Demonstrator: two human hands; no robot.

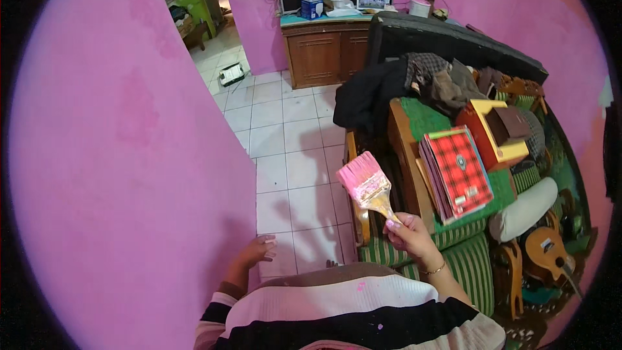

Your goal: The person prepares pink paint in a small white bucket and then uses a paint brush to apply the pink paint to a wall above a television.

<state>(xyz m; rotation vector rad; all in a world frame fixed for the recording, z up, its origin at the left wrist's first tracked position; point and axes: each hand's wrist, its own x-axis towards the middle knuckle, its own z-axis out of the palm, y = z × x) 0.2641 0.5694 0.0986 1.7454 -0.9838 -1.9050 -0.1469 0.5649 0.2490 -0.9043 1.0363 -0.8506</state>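
A wide paintbrush (364, 181) is gripped by its handle in my right hand (409, 236), held up in front of me. Its bristles are coated in pink paint and point up and to the left; pink smears show on the metal band and on my fingers. My left hand (260, 249) hangs low beside the pink wall (142, 155), its fingers loosely apart with nothing visible in them. The wall's pink is uneven, with darker patches.
On my right, furniture is piled up: a green-topped wooden table (414, 155) with red plaid folders (461, 172), a striped sofa (473, 266), clothes (447, 84), a pillow (528, 209) and a guitar (547, 251). A wooden cabinet (317, 58) stands ahead, past white floor tiles (272, 175).
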